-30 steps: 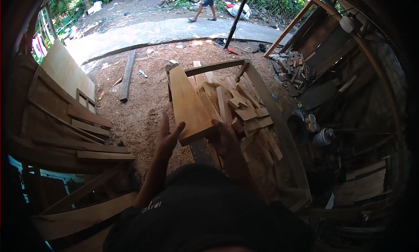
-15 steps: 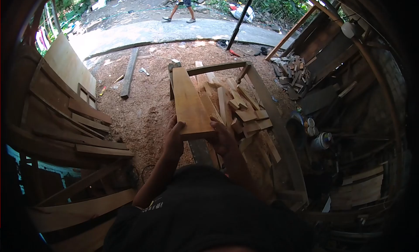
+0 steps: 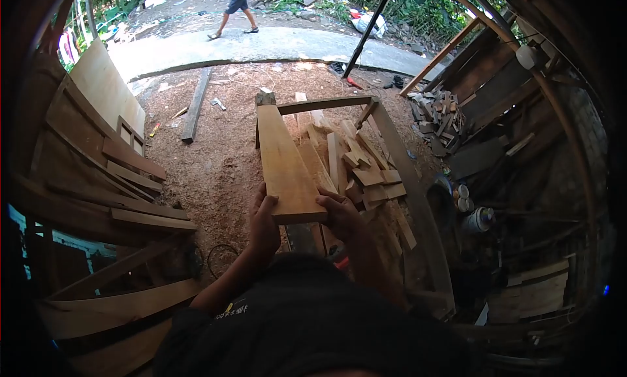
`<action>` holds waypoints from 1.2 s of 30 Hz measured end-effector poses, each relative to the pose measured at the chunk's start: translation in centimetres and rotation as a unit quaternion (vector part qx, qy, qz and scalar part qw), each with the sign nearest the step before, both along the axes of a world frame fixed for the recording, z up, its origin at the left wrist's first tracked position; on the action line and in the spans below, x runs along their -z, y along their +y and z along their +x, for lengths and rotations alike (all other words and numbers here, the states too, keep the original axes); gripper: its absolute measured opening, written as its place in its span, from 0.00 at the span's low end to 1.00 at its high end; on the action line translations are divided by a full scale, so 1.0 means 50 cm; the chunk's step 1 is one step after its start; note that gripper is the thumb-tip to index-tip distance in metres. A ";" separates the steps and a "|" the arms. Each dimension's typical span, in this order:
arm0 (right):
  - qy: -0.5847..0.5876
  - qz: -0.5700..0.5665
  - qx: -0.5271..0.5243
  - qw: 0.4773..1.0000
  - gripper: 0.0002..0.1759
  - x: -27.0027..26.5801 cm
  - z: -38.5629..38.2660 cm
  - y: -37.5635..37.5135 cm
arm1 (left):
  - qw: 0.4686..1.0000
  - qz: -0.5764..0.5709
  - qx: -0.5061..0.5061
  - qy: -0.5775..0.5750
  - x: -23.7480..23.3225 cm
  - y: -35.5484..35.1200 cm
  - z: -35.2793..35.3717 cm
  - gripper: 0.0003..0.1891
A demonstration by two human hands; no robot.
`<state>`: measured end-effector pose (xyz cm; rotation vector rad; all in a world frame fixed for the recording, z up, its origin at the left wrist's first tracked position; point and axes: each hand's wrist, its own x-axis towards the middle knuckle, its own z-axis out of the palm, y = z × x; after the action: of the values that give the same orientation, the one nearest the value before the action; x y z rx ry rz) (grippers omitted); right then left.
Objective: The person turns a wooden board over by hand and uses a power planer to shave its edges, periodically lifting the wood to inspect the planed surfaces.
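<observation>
A wide, smooth wooden board (image 3: 287, 168) points away from me, its near end between my hands. My left hand (image 3: 264, 220) grips the near left corner, thumb on top. On the near right corner my right hand (image 3: 341, 215) has hold of it, also with the thumb on top. The far end of the board lies by a block (image 3: 265, 98) at the bench's corner. Right of the board, several cut wood pieces (image 3: 369, 176) lie in a loose pile.
The bench frame (image 3: 418, 200) runs along the right. Boards (image 3: 140, 210) lean at left. A beam (image 3: 196, 106) lies on the shavings-covered ground. Scrap wood (image 3: 444, 115) and cans (image 3: 480, 219) are at right. A person (image 3: 236, 8) walks on the concrete path.
The near end of the board and both hands sit slightly lower in view. The person on the path has moved left. The camera view has shifted slightly.
</observation>
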<state>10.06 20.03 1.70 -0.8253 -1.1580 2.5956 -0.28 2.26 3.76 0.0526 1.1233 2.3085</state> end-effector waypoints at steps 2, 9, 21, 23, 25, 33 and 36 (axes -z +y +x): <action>0.001 0.007 0.002 1.000 0.27 -0.006 -0.005 0.008 | 1.000 0.008 -0.002 0.005 0.005 0.010 -0.004 0.29; 0.047 0.077 -0.026 0.996 0.32 -0.064 -0.087 0.087 | 0.965 0.039 -0.031 0.258 0.053 0.066 -0.062 0.28; 0.089 0.297 0.058 0.949 0.35 -0.132 -0.123 0.079 | 0.980 0.006 -0.050 0.193 -0.035 0.101 -0.116 0.37; 0.042 0.378 0.136 0.915 0.31 -0.132 -0.136 0.075 | 0.982 -0.009 -0.053 0.181 -0.044 0.109 -0.132 0.39; 0.058 0.389 0.158 0.906 0.29 -0.128 -0.147 0.077 | 0.984 -0.021 -0.052 0.169 -0.045 0.118 -0.137 0.41; 0.094 0.379 0.218 0.894 0.22 -0.150 -0.168 0.070 | 0.986 -0.014 -0.045 0.160 -0.073 0.128 -0.150 0.46; 0.086 0.381 0.211 0.896 0.22 -0.153 -0.166 0.068 | 0.982 -0.036 -0.077 0.167 -0.069 0.134 -0.146 0.32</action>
<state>1.77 23.44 9.38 -0.5588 -1.5544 1.6127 -7.57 8.94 7.19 0.3496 1.4201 2.4539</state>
